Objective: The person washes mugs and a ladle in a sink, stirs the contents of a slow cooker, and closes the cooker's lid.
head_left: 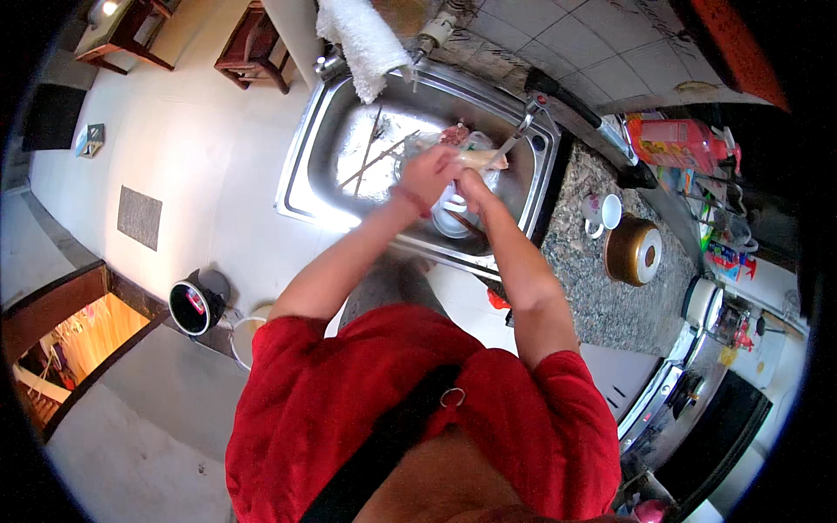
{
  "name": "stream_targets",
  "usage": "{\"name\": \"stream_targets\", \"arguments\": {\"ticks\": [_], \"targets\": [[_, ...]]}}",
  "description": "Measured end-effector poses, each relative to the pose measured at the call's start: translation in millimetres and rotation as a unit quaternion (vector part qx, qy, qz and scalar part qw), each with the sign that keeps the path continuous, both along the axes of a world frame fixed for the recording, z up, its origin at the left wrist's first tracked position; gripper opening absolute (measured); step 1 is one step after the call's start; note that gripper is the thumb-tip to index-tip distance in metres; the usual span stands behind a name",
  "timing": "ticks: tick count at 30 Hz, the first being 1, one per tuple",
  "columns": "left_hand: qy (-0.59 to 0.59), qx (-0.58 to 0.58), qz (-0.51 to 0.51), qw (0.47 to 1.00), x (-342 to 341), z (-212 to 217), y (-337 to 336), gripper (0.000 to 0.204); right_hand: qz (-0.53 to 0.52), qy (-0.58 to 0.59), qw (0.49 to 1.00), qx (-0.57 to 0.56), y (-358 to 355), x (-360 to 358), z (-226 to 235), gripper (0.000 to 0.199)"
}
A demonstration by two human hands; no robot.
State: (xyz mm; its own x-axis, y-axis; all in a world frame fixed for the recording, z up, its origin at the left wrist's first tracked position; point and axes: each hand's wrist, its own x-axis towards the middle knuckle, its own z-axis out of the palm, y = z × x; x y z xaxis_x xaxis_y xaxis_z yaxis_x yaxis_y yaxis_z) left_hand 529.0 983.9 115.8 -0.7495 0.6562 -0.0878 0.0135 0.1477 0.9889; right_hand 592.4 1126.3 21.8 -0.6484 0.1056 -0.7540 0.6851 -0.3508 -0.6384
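Observation:
Both my hands are low over the steel sink (305, 157), close together beneath the tap (530, 109). My left hand (427, 181), a red band at its wrist, is closed at the near end of a pale, cream-coloured long piece (485, 160); its kind is unclear. My right hand (472, 190) is closed just beside it, and what its fingers hold is hidden. White bowls (451, 223) sit under my hands. A red mesh-like clump (455, 133) and a clear plastic bag lie beyond my fingers. Chopsticks (384, 162) lie across the sink's left part.
A white towel (370, 52) hangs by the sink's back left corner. On the granite counter (584, 296) to the right are a white mug (602, 212), a brown-gold pot (634, 251) and a pink pump bottle (680, 144). A black bin (199, 305) stands on the floor left.

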Motion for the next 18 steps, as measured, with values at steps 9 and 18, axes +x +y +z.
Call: {"name": "stream_targets", "arguments": {"ticks": [9,18], "targets": [[0.175,-0.022,-0.022,0.984,-26.7,72.2,121.0,0.076,0.027,-0.039,0.977,0.209,16.0,32.0,31.3,0.024],[0.236,-0.128,-0.048,0.962,-22.9,75.6,143.6,0.045,0.158,0.103,0.856,0.482,36.5,33.7,27.6,0.046]]}}
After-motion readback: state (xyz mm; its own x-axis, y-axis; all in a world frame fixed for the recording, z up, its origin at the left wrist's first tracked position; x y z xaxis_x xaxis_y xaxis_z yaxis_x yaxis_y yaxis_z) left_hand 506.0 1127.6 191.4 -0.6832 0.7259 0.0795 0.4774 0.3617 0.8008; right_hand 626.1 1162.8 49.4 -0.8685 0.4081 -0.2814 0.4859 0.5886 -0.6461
